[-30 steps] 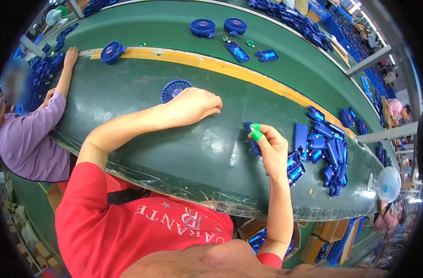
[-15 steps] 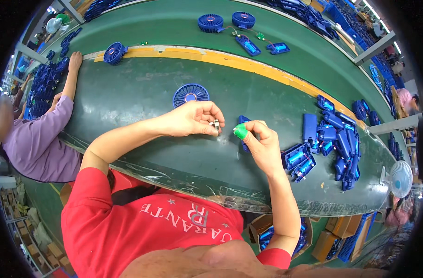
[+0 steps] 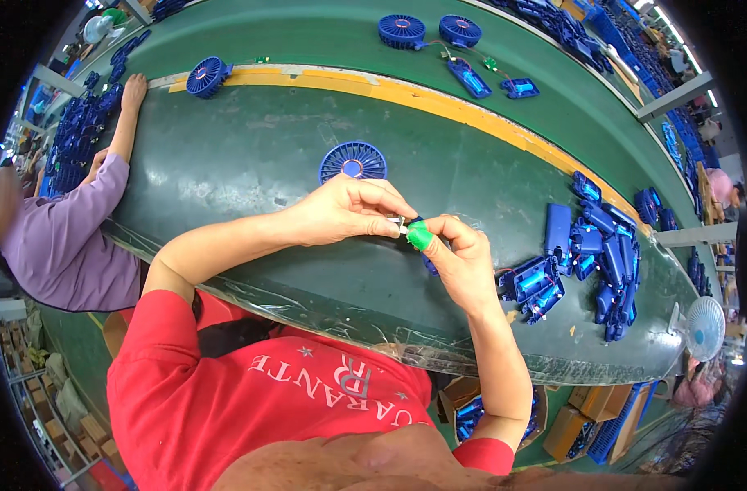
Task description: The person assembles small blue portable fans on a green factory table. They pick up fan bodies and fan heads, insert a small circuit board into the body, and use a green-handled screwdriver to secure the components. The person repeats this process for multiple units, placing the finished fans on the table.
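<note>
My left hand [image 3: 353, 214] is closed in a pinch on a small white-and-metal part [image 3: 402, 227], too small to tell its kind. My right hand [image 3: 463, 260] is also pinched, with a green cover [image 3: 419, 236] on a fingertip. Its fingertips meet those of the left hand at the part; what they grip is hidden. Just beyond my left hand lies a round blue fan head [image 3: 353, 155] with a ribbed grille, partly covered by the hand. A blue piece [image 3: 430, 264] on the table shows only a little behind my right hand.
On the right of the green table [image 3: 324, 282] lies a pile of blue fan handles [image 3: 607, 250]. Another fan head [image 3: 207, 77] sits by the yellow strip [image 3: 439, 98]. Fan heads and wired handles lie on the green belt [image 3: 291, 37]. At left is a co-worker's purple sleeve [image 3: 87, 221].
My two hands have come together, so the fingertips that were apart now meet at the small part. The fan heads and handles on the belt have shifted to the right in the picture.
</note>
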{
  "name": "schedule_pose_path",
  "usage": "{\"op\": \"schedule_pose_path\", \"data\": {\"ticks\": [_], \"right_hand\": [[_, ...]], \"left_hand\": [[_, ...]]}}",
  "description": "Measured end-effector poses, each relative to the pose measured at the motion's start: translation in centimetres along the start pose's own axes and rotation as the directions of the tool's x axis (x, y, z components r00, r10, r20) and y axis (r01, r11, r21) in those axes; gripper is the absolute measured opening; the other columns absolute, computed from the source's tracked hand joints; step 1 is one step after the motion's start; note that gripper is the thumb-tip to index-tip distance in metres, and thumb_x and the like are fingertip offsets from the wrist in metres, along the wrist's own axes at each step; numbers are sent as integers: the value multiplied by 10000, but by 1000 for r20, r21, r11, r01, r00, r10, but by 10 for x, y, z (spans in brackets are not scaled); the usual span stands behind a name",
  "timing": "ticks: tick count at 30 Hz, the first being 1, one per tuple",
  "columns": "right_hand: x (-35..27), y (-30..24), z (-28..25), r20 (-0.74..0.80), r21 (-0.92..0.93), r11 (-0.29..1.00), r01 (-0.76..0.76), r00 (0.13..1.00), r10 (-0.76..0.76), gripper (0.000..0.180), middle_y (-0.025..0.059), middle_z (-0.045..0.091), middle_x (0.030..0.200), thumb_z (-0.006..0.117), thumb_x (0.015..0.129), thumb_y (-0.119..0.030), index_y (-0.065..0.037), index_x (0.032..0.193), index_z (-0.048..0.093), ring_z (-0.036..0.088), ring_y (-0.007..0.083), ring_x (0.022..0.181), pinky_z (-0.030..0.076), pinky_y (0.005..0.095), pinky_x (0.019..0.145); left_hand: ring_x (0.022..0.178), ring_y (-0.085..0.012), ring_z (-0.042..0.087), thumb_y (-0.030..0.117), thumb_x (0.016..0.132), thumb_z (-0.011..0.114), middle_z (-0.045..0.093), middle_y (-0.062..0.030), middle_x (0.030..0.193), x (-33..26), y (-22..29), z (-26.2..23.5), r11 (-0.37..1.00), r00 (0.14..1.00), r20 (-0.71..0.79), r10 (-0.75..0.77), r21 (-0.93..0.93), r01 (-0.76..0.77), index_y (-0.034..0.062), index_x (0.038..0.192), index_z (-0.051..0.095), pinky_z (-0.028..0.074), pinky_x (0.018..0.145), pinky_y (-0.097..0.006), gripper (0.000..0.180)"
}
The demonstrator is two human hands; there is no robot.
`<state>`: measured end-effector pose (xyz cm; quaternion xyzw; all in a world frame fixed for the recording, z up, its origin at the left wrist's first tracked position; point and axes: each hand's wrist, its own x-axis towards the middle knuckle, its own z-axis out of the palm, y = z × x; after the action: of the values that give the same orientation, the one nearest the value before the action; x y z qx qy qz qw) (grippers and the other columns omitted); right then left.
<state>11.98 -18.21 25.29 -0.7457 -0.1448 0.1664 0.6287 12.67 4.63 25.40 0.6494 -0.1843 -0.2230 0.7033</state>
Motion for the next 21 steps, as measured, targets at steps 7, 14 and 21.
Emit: {"op": "schedule_pose_path", "data": {"ticks": [7,14,21], "right_hand": [[-2,7,1,85,327,933,-150,988,129,142,-18,628,811,696,883,-163,-31,934,686,514,38,717,415,196,626],[-11,10,1,70,454,886,-93,995,68,140,-22,633,820,683,894,-160,-30,944,669,519,36,738,408,184,654],[-8,7,-14,177,399,900,-179,977,116,151,-29,628,812,675,902,-175,-29,943,666,511,29,747,402,181,657]], "left_hand": [[1034,-138,573,19,854,678,596,-73,1097,0,8,4,999,999,12,-31,34,30,1,1126,665,482,906,-267,273],[997,-138,579,43,841,699,603,-67,1084,3,10,10,994,998,20,54,92,-55,19,1114,681,480,873,-266,275],[955,-131,591,53,833,707,629,-51,1022,13,19,18,973,998,42,54,223,-62,29,1083,695,476,842,-257,251]]}}
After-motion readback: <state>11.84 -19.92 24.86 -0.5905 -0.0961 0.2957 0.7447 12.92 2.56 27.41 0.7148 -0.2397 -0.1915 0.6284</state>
